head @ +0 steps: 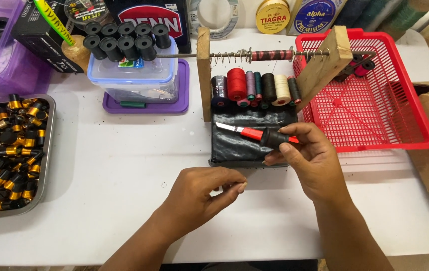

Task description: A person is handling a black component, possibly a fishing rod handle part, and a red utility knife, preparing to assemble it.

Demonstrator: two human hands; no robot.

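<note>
Head view: right hand [311, 161], grip clenched on red-and-black craft knife [254, 133] above black mat [239, 145]; left hand [202, 190] pinched shut, contents indiscernible, over white surface [124, 165]. Blade best kept angled away from fingers.

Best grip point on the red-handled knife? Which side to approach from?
Grip the red-handled knife at its black butt end, where the right hand has it, coming in from the right. The bare blade points left, so that end is probably best avoided.
</note>
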